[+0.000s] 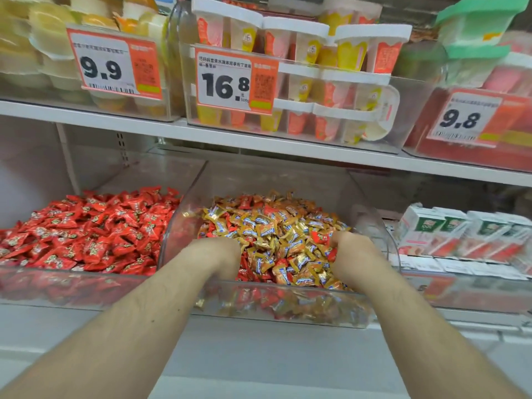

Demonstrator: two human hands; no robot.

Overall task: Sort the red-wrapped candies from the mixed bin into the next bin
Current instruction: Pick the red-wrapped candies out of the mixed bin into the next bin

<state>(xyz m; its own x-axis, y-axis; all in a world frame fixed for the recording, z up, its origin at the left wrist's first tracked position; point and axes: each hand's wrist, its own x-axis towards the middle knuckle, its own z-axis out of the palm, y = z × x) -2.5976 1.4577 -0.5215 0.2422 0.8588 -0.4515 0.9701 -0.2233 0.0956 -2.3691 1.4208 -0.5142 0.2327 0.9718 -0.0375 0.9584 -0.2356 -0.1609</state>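
While both hands reach into the middle bin:

Left hand (pixel 220 256): sunk wrist-deep at the near left of the mixed bin, fingers buried among wrappers; grip cannot be told.

Right hand (pixel 352 254): dug into the near right of the same pile, fingers curled down into the candies; whether clamped on any cannot be told.

Mixed bin (pixel 184 223): clear plastic, curved walls, centre of the lower shelf, heaped with gold-wrapped candies (pixel 267 228) bearing a blue and white label (print too small to read).

Red-wrapped candies (pixel 319 236): scattered through the gold heap, several showing near the right hand and along the front wall.

Next bin (pixel 57 283): clear, just left of the mixed bin and touching it, filled with red candies (pixel 95 228) only; wrapper print unreadable.

Upper shelf (pixel 144 128): white, carrying clear bins of cup desserts.

Price tag, left (pixel 115 63): orange and white, reads "9.9", with a barcode below.

Price tag, middle (pixel 236 80): reads "16.8", with "500g" beside it; small characters above are blurred.

Price tag, right (pixel 467 119): reads "9.8".

Twin cups (pixel 302 47): white lids, pink, yellow and orange sides, stacked behind the middle tag.

Cartons (pixel 431 228): white and red boxes at right of the mixed bin, green panel marked "100%".
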